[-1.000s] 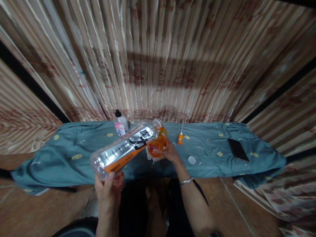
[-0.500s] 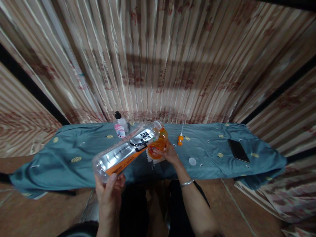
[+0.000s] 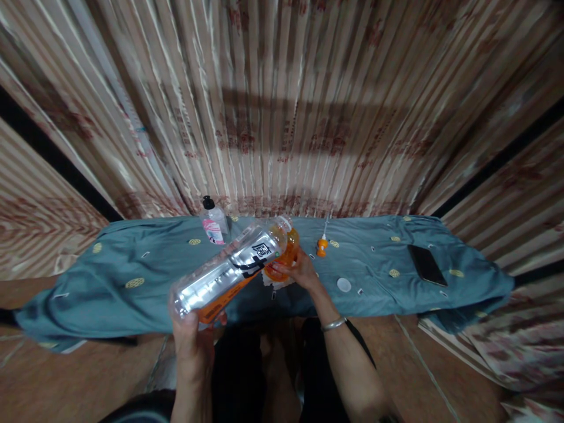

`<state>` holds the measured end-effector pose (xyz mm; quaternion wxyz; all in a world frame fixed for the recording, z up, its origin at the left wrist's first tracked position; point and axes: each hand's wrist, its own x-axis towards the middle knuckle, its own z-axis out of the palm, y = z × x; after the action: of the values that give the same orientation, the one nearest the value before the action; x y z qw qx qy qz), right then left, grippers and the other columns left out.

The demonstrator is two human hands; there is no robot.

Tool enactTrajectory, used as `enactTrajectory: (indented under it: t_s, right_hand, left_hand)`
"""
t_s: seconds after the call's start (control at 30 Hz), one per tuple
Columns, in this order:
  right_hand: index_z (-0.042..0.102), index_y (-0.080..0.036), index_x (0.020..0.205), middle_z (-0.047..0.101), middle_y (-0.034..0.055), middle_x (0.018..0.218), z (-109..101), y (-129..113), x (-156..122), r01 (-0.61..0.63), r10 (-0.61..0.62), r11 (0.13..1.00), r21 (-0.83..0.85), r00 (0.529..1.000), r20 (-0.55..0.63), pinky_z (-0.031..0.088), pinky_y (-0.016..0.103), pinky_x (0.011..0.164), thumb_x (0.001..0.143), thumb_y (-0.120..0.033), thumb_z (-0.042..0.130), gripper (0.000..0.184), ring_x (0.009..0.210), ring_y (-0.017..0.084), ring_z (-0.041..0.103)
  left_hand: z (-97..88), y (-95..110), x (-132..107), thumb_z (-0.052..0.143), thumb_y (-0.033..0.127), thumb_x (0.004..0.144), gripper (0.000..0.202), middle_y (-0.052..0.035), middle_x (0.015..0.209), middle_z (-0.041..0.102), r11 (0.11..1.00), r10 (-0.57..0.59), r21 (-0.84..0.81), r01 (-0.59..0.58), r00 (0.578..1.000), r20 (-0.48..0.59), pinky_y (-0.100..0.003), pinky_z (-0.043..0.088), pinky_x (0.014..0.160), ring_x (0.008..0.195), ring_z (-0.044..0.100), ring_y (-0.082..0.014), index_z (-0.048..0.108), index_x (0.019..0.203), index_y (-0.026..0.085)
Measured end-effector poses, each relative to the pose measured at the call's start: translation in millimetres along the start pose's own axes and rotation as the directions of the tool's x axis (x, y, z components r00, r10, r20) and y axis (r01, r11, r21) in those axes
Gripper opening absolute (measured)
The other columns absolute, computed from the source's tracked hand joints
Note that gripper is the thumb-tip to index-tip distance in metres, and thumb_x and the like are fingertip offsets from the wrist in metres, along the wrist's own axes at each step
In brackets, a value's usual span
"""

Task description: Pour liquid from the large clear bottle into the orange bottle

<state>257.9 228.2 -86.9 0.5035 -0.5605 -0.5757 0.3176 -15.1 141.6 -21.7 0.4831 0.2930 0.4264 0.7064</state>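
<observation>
- Left hand (image 3: 194, 343): curled round the base end of a large bottle (image 3: 227, 273), thumb on the near side, some fingertips showing beyond.
- Large bottle: clear, glossy plastic with a metallic silver and orange label; held aslant above the table, its narrow neck at the top of an orange bottle (image 3: 291, 249). Whether the two rims touch cannot be told.
- Right hand (image 3: 304, 271): wrapped round the side of the orange bottle; a smooth, silvery bracelet (image 3: 333, 324) rings the wrist.
- Orange bottle: translucent, rounded, standing on a pale mat (image 3: 282, 286) with a ragged-looking edge.
- Pump top (image 3: 322, 247): orange plastic with a thin, pale tube, lying to the right of the orange bottle.
- White disc (image 3: 343, 285): flat and round, nearer the person.
- Phone (image 3: 426, 264): a dark, flat rectangle at far right.
- Small bottle (image 3: 214, 223): clear, black-topped, pink-labelled, upright behind the large bottle.
- Cloth (image 3: 150, 255): blue-green, softly creased, with yellow oval motifs.
- Curtain (image 3: 286, 88): pleated, beige, printed in dull red.
</observation>
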Motion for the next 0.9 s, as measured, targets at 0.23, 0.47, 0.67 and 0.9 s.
enactTrajectory:
  t_s: [0.23, 0.47, 0.67, 0.9]
  right_hand:
    - [0.073, -0.025, 0.128, 0.084, 0.0112, 0.128, 1, -3, 1, -0.048, 0.049, 0.998, 0.048, 0.999, -0.010, 0.064, 0.061, 0.112, 0.065, -0.050, 0.100, 0.072, 0.124, 0.041, 0.079]
    - [0.072, -0.025, 0.126, 0.085, 0.0109, 0.130, -1, -7, -1, -0.029, 0.029, 0.998, 0.048, 0.999, -0.012, 0.062, 0.061, 0.113, 0.070, -0.052, 0.097, 0.067, 0.122, 0.038, 0.081]
    - [0.074, -0.026, 0.124, 0.086, 0.0126, 0.130, 3, -7, -3, -0.048, 0.049, 0.999, 0.019, 0.998, -0.044, 0.062, 0.062, 0.113, 0.070, -0.054, 0.096, 0.065, 0.122, 0.040, 0.081]
    - [0.071, -0.021, 0.130, 0.085, 0.0161, 0.131, 5, -11, -3, -0.034, 0.034, 0.999, 0.001, 0.998, -0.060, 0.062, 0.065, 0.112, 0.071, -0.058, 0.095, 0.073, 0.122, 0.042, 0.082]
  left_hand:
    - [33.6, 14, -16, 0.091, 0.063, 0.061, 0.086, -0.0140, 0.115, 0.078, 1.000, -0.003, 0.008, 0.003, 1.000, -0.026, -0.038, 0.060, 0.062, 0.074, 0.069, -0.0256, 0.074, 0.135, 0.023]
    - [18.9, 13, -10, 0.093, 0.056, 0.062, 0.079, -0.0126, 0.120, 0.077, 1.000, 0.028, 0.000, -0.028, 0.999, -0.038, -0.041, 0.063, 0.067, 0.083, 0.073, -0.0288, 0.072, 0.132, 0.026]
    - [17.0, 19, -7, 0.093, 0.058, 0.056, 0.077, -0.0123, 0.124, 0.076, 0.999, 0.045, 0.014, -0.043, 0.988, -0.145, -0.044, 0.065, 0.069, 0.086, 0.072, -0.0291, 0.072, 0.123, 0.025]
    - [23.6, 28, -8, 0.090, 0.057, 0.049, 0.076, -0.0165, 0.127, 0.074, 1.000, 0.007, 0.020, -0.003, 0.984, -0.179, -0.045, 0.065, 0.068, 0.108, 0.072, -0.0419, 0.072, 0.115, 0.023]
